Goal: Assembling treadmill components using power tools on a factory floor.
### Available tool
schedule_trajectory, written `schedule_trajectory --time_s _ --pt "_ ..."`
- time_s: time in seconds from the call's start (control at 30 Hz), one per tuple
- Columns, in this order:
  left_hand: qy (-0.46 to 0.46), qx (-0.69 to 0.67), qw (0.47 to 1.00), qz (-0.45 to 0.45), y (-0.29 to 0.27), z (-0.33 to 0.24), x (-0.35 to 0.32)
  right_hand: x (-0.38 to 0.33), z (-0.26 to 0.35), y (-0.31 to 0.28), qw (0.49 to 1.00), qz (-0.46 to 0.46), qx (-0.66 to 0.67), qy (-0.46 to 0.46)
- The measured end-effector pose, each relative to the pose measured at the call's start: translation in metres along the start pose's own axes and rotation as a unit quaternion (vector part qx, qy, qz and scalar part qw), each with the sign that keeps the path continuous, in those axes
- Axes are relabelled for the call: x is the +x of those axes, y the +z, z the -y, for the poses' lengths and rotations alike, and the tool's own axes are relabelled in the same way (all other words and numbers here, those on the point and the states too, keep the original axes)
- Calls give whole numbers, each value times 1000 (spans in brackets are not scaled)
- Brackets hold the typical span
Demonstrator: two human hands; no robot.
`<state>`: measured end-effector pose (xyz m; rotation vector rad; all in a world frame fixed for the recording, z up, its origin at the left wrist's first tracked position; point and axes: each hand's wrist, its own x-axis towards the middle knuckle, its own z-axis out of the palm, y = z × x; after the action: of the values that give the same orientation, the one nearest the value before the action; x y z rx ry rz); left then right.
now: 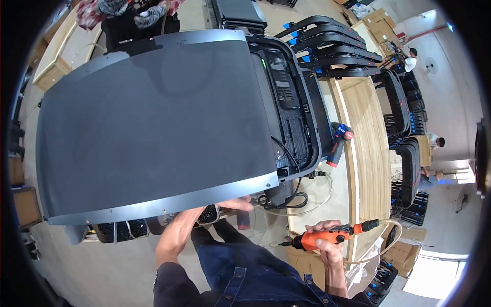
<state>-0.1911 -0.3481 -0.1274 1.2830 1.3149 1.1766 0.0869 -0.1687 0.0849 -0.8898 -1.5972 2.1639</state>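
Note:
A large dark grey panel (153,123) with bright metal strips along its edges lies over a black plastic frame (307,117). Just below the near strip is my left hand (236,203), its fingers stretched out toward the right and partly hidden under the panel edge. My right hand (331,244) is wrapped round an orange power screwdriver (319,239), held off to the right with its thin bit pointing left. A pale hose runs from the driver's rear end. Small screws (164,211) dot the near strip.
A red and blue cordless drill (338,144) lies on the wooden bench (371,148), near a hose and black cables (286,200). Across the panel stands a person with grey gloves (150,17). Black curved frames (332,48) are stacked at the far right; cardboard boxes (404,256) sit beyond.

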Motion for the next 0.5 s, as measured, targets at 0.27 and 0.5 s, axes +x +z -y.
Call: schedule_trajectory --time_s 0.27,0.5 --pt "-8 -85 979 -185 15 -33 -16 16 5 38 997 73 -19 -4" --pt "-219 -548 575 -566 105 -22 -86 38 20 80 992 117 43 -8"
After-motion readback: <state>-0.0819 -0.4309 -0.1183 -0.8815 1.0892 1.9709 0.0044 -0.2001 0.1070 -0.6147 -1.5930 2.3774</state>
